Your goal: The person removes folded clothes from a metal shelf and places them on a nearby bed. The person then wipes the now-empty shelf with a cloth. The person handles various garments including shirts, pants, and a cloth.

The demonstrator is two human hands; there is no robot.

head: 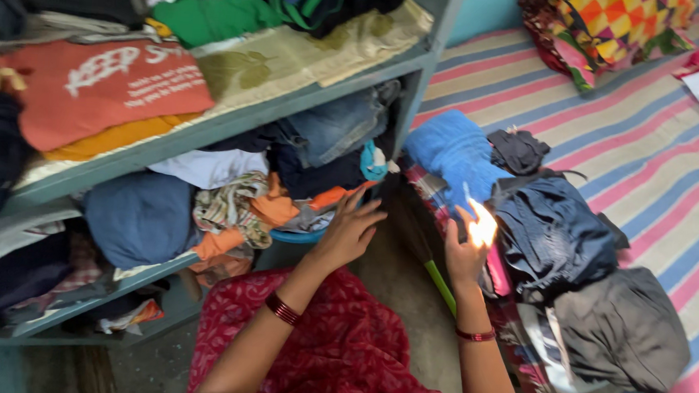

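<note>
The left hand (351, 230) is spread wide and holds nothing; its fingertips (363, 200) reach toward the edge of the middle shelf (234, 125), just short of a jumble of clothes (241, 211) in orange, cream and patterned cloth. Right under that hand's fingers sits the rim of a blue basin (295, 237), tucked below the jumble. Above the hand, on the same shelf, lie folded jeans (337, 124) and a white garment (207, 167); farther up and away, on the top shelf, rest an orange shirt (100, 88) with white print and a green shirt (215, 18).

The right hand (466, 246) is raised with fingers loosely open, gripping nothing, its fingertips against the near edge of a pile of dark clothes (555, 235) on the bed. A bright patch of sunlight falls across its fingers. Just beyond it lies a blue towel (451, 150), and beside that a small black bundle (518, 149). Past the wrist of this hand, a dark grey garment (626, 327) lies on the striped bedsheet (647, 148). Between the two hands, lower down, a green stick (440, 287) shows, and a red printed cloth (341, 351) covers the person's lap beneath both forearms. Each wrist wears a red bangle (282, 309).
</note>
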